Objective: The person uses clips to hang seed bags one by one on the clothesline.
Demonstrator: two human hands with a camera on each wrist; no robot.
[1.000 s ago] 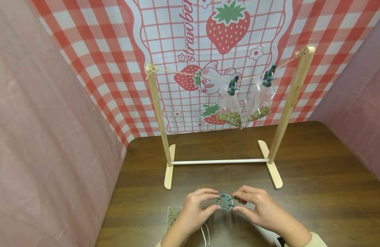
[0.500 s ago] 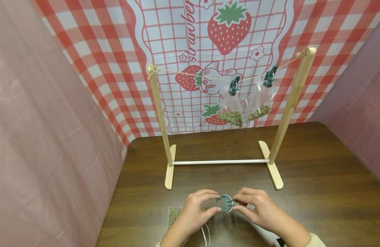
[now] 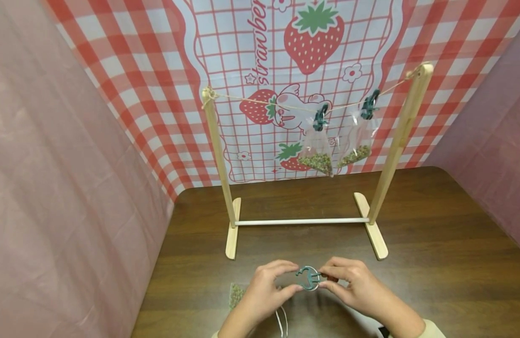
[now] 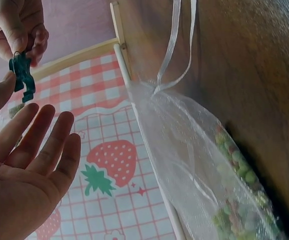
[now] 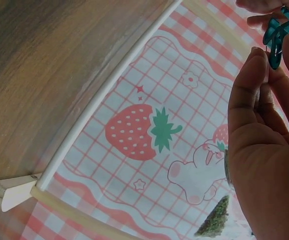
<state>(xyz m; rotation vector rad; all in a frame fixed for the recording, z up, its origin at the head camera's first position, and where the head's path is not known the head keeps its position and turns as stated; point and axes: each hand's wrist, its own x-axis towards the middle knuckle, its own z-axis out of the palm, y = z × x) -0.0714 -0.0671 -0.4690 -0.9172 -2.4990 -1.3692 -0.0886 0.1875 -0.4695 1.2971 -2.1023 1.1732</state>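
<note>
In the head view, a small dark green plastic clip (image 3: 309, 278) with a thin metal ring round it is held over the table's front part. My right hand (image 3: 354, 284) pinches its two handles between thumb and fingers. My left hand (image 3: 269, 286) is at the clip's other end, its thumb touching or nearly touching the clip. The left wrist view shows the left fingers (image 4: 49, 145) spread and fairly straight, apart from the clip. Partly behind the left forearm lies a sheer drawstring bag (image 4: 184, 150) of green and brownish bits, with white ribbons (image 3: 282, 319).
A wooden stand (image 3: 232, 234) with a white crossbar (image 3: 302, 221) stands behind the hands. From its string (image 3: 260, 101), two clear bags (image 3: 316, 157) of greenish bits hang by green clips (image 3: 369, 105). A checked strawberry cloth (image 3: 128, 94) covers the back.
The clip's rounded jaws on the left side have parted wider while the right hand squeezes the handles. Both hands have stayed almost in place.
</note>
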